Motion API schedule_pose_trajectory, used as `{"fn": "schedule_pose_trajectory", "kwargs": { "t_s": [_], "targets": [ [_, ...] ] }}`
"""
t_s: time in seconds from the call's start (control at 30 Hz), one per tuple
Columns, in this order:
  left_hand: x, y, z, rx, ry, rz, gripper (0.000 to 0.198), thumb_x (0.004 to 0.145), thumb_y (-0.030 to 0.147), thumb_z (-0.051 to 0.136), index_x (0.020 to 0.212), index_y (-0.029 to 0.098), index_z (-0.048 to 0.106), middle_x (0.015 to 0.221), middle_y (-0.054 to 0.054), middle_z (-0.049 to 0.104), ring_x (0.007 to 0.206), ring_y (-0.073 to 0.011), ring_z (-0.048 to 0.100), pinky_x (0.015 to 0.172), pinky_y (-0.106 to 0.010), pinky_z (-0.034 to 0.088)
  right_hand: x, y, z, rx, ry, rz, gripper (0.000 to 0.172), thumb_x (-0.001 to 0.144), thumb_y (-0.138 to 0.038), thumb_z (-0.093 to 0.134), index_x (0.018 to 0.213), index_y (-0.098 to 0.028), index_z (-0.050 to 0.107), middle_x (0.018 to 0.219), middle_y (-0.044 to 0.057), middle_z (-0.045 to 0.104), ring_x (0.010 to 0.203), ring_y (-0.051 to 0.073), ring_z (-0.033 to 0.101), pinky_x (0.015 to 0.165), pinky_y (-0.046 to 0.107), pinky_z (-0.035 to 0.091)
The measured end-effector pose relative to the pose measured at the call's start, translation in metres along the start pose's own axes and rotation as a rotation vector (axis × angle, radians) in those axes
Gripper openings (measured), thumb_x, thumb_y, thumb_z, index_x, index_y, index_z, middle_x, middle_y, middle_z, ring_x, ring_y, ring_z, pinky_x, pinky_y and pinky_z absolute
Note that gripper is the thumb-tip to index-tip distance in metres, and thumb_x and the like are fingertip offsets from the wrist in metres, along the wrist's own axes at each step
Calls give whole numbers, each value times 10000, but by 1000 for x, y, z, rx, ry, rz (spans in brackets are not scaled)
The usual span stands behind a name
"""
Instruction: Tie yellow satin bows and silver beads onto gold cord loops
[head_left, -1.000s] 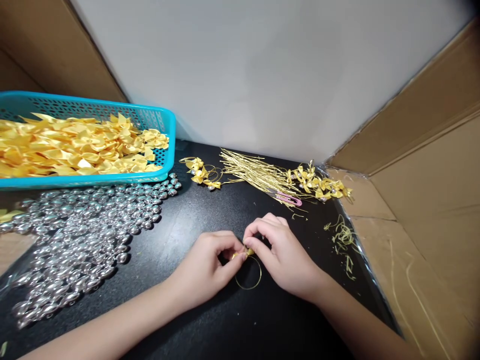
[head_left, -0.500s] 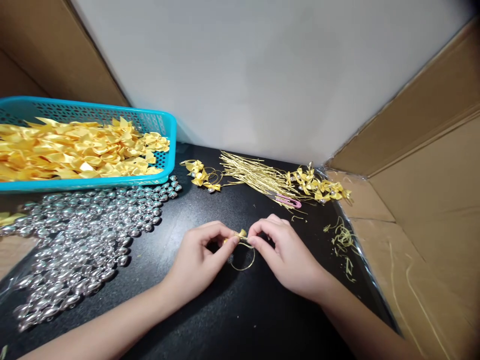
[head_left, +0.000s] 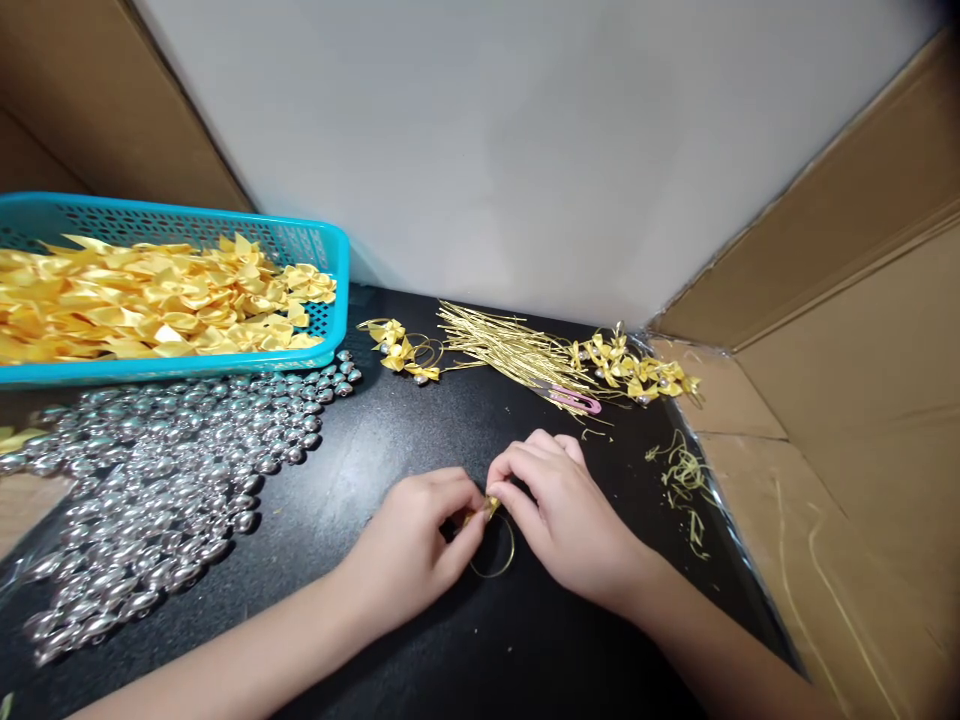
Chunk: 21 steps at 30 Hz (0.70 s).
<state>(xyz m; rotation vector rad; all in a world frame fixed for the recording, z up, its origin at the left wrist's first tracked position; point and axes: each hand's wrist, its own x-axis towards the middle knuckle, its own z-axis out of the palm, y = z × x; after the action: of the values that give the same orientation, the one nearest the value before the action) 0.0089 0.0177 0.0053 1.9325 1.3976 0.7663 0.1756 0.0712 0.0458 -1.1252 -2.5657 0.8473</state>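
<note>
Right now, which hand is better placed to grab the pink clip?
Probably the right hand: the pink clip lies just beyond its knuckles, while the left hand is farther off. Both have fingertips at the yellow piece, though.

A flat, faintly speckled black tabletop (head_left: 480,640) is spreading out before me. At its left, a mass of shiny silver oval beads (head_left: 165,470) is lying, reaching up to a turquoise perforated plastic basket (head_left: 225,362) that is standing behind them. Toward the rear, yellow ribbon bows with gold loops (head_left: 401,352) are sitting beside loose, straight gold cords (head_left: 502,345). A pink clip-shaped piece (head_left: 576,400) is resting on the cords' near end. Farther right, more yellow bows with silver beads (head_left: 641,378) are clustering; nearer me, tangled pale-yellow scraps (head_left: 682,475) are lying.
</note>
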Motion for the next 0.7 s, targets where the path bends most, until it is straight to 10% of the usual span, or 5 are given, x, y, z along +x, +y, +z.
{"fn": "schedule_pose_trajectory", "kwargs": {
  "t_s": [0.33,0.7],
  "targets": [
    [2,-6,-4,-181,245,-145,182,863,264,584,739,175,681,676,-21,667,625,-157,602,599,-255,444,0,2,-4,61,18,65,151,927,-164,526,789,-205,569,833,5,656,854,179,542,815,364,333],
    [4,-6,0,-606,259,-340,150,785,295,672,717,164,695,670,-9,691,614,-136,595,595,-225,464,-3,-4,-4,5,-9,35,144,901,-149,559,771,-199,594,797,-3,690,819,178,533,777,372,304]
  ]
}}
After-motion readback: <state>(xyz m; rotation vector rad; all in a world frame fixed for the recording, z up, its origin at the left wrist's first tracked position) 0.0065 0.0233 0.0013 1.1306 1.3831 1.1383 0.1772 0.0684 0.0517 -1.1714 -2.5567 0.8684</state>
